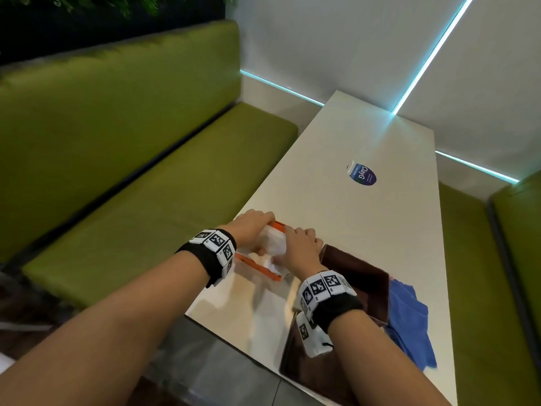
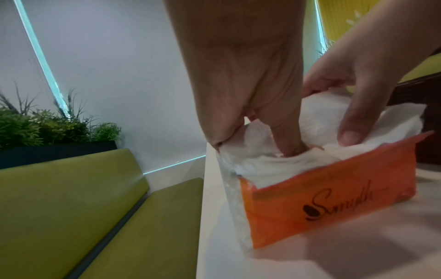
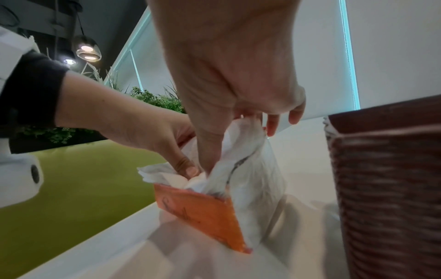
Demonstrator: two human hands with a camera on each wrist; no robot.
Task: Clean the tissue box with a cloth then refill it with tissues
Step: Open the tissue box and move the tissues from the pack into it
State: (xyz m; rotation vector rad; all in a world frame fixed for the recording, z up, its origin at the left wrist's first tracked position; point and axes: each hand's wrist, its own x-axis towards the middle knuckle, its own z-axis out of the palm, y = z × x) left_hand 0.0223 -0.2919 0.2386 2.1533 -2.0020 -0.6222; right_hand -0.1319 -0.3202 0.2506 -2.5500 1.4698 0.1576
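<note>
An orange plastic tissue pack (image 1: 259, 268) stands on the white table (image 1: 336, 142) near its left edge, torn open at the top. White tissues (image 2: 274, 166) bulge out of it. My left hand (image 2: 257, 120) digs its fingers into the stack and grips it at the far end. My right hand (image 3: 229, 117) pinches the tissues (image 3: 250, 169) between thumb and fingers at the near end. The brown woven tissue box (image 1: 360, 276) stands just right of the pack (image 3: 203, 211), open on top. A blue cloth (image 1: 409, 320) lies crumpled to the box's right.
A flat brown piece (image 1: 307, 373) lies at the table's near edge, under my right wrist. A blue round sticker (image 1: 362, 174) sits mid-table. A green bench (image 1: 146, 186) runs along the left, another green seat (image 1: 497, 259) on the right. The table's far end meets a white wall.
</note>
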